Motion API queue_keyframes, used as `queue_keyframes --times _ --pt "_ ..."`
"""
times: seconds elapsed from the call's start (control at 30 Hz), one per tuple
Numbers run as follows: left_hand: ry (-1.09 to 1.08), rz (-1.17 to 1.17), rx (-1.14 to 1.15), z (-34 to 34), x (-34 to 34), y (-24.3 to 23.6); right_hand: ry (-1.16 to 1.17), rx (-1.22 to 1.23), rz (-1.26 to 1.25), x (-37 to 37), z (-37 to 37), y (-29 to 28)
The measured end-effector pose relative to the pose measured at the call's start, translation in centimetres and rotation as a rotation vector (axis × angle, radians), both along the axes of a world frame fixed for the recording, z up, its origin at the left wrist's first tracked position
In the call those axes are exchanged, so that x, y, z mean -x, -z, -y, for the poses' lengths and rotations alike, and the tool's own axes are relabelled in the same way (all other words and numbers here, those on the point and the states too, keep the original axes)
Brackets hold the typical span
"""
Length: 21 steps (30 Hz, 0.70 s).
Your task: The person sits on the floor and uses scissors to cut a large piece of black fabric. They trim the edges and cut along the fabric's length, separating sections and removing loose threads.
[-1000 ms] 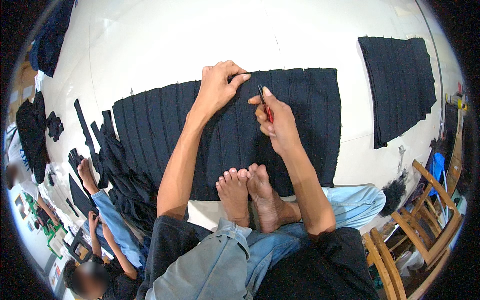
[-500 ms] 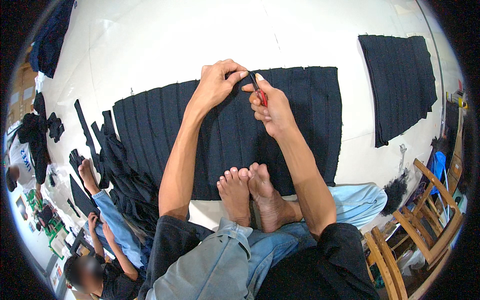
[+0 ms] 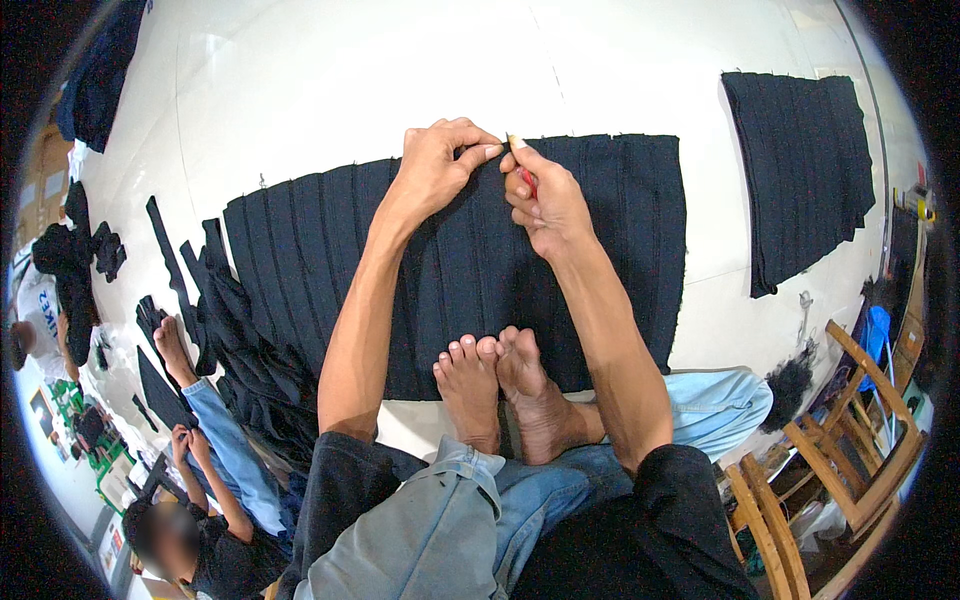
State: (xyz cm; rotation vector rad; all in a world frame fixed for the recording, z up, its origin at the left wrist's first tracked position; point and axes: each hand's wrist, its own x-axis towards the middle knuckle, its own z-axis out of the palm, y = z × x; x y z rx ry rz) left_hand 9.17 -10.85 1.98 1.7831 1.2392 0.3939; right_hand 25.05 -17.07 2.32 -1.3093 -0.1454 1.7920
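Head camera, looking down: I sat on a pale floor (image 3: pixel 330 90) with a large piece of black cloth (image 3: pixel 440 290) spread out in front of me, its surface crossed by lengthwise ridges and its far edge slightly curved, with loose thread ends showing along it. My left grip (image 3: pixel 436 176) was closed in a pinch on that far edge, thumb against forefinger, near the middle of the cloth. My right grip (image 3: pixel 549 203) was closed around a small red-handled tool (image 3: pixel 527 181), its dark tip just beside my left fingertips at the same edge; whether the tip touched the cloth I could not tell, because my thumb and fingers covered most of it. My bare feet (image 3: pixel 471 395) rested at the near edge of the cloth, between my forearms, and my blue jeans (image 3: pixel 710 405) were folded under me. Off to the right, well apart, lay a second black piece (image 3: pixel 800 180), ridged in the same way. On the left, a rumpled black heap (image 3: pixel 260 370) bordered the cloth, with narrow dark strips (image 3: pixel 172 255) beyond it. A co-worker (image 3: pixel 235 545) in a black top sat at the lower left, and wooden furniture (image 3: pixel 865 470) stood at the lower right
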Motion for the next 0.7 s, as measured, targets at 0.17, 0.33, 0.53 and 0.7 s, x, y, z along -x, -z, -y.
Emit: queue_keyframes --times 0.17,0.33,0.53,0.7 --pt "0.039 -0.105 -0.108 0.1 0.8 -0.8 0.157 -0.076 0.428 -1.2 1.8 -2.4" --pt "-0.113 -0.332 -0.524 3.1 5.3 1.8 -0.053 -0.329 1.455 -6.5 11.7 -0.4" --pt "-0.144 -0.647 -0.581 6.3 7.4 3.1 -0.256 -0.496 1.717 -9.9 12.9 1.2" --pt "-0.237 -0.618 -0.676 6.8 5.0 3.3 -0.244 -0.54 1.771 -12.2 10.9 0.9"
